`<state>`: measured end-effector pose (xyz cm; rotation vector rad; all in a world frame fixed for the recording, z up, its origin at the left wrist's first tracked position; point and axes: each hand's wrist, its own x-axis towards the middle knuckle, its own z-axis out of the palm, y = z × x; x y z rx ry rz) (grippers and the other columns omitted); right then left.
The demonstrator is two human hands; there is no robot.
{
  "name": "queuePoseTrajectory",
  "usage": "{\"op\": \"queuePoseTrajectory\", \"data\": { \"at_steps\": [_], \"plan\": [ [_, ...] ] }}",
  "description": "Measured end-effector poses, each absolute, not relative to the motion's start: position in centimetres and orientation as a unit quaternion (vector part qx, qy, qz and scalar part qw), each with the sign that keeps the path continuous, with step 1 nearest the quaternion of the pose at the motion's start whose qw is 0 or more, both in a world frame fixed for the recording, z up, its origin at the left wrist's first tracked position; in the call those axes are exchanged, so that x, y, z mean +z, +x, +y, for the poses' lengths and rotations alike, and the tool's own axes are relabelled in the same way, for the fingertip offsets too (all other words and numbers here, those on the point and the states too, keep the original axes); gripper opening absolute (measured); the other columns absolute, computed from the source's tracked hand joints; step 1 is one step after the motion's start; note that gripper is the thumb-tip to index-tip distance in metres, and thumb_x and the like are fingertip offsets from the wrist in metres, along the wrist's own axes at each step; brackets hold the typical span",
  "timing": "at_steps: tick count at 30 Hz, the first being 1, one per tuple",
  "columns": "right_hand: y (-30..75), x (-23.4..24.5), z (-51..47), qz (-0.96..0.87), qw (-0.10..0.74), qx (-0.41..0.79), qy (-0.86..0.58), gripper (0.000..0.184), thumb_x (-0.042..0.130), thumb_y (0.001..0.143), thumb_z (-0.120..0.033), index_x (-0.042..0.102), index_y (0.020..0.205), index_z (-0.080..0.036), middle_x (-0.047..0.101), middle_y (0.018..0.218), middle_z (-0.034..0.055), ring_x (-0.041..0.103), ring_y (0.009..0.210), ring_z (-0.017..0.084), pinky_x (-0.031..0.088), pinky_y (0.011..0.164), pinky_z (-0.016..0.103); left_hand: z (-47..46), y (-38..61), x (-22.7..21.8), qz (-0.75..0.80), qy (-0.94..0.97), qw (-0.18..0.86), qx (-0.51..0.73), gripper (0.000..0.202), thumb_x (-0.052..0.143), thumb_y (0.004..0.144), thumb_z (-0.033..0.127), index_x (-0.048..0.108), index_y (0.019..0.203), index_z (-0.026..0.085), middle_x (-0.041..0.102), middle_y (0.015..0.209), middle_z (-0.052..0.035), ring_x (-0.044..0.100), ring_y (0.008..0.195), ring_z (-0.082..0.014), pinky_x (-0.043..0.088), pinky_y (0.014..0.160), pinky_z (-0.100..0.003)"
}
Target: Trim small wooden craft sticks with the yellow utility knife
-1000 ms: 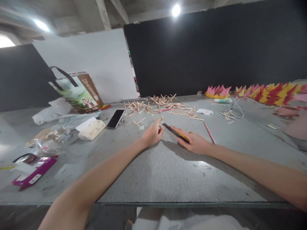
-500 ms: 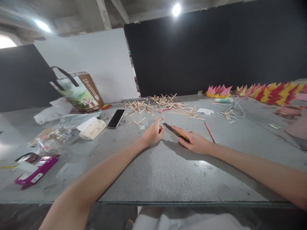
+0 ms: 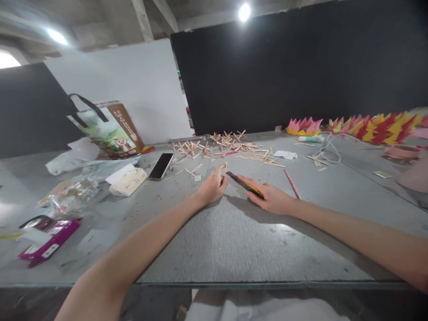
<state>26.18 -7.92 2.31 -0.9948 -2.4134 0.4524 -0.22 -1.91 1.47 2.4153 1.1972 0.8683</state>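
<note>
My right hand (image 3: 270, 198) is closed around a black and yellow utility knife (image 3: 245, 185), its tip pointing left toward my other hand. Held up between the closed fingers of my left hand (image 3: 213, 187) is a thin wooden stick (image 3: 226, 166), of which only a short pale end shows. The knife's tip sits right beside that stick; whether they touch I cannot tell. Beyond both hands lies a pile of wooden sticks (image 3: 230, 142), many joined into crosses. A pink patterned pencil (image 3: 292, 183) rests just past my right hand.
On the left of the grey table (image 3: 214, 254) are a phone (image 3: 161, 166), a tissue pack (image 3: 128, 182), a purple packet (image 3: 50, 240) and a printed bag (image 3: 113, 129). Farther right stand pink and yellow folded-paper pieces (image 3: 304, 127), a glue stick (image 3: 310, 139), a white cable (image 3: 331, 149) and a tape roll (image 3: 402, 152).
The whole view has shifted very slightly. Both hands keep nearly the same pose, with the knife still by the stick.
</note>
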Motion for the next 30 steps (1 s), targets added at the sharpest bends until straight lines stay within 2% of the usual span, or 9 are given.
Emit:
{"op": "queuePoseTrajectory", "data": {
  "at_steps": [5,13,30],
  "plan": [
    [26.20,2.31,-7.86,-0.881,0.245,0.172,-0.366,0.064,0.042,0.109,-0.034,0.030,0.170,-0.022,0.080,0.093,0.0068,0.063,0.055,0.014,0.047,0.057,0.025,-1.86,-0.21,1.43,0.428,0.841,0.144,0.298,0.050,0.042,0.105,0.029,0.035,0.150,0.010,0.066,0.068,0.0009,0.061,0.060,-0.0184,0.043,0.065,-0.029],
    [26.25,2.15,-7.79,-0.882,0.240,0.159,-0.372,0.065,0.042,0.108,-0.035,0.028,0.171,-0.023,0.081,0.101,0.0071,0.065,0.055,0.014,0.049,0.060,0.025,-1.96,-0.18,1.46,0.424,0.842,0.144,0.301,0.050,0.041,0.105,0.028,0.035,0.151,0.009,0.064,0.067,0.0006,0.060,0.058,-0.0191,0.043,0.064,-0.030],
    [26.20,2.36,-7.93,-0.880,0.242,0.165,-0.375,0.065,0.042,0.108,-0.034,0.031,0.170,-0.019,0.080,0.096,0.0087,0.057,0.050,0.012,0.042,0.052,0.024,-1.95,-0.17,1.45,0.425,0.841,0.137,0.307,0.050,0.043,0.103,0.028,0.037,0.150,0.009,0.062,0.064,0.0023,0.057,0.055,-0.0182,0.041,0.063,-0.030]
  ]
}}
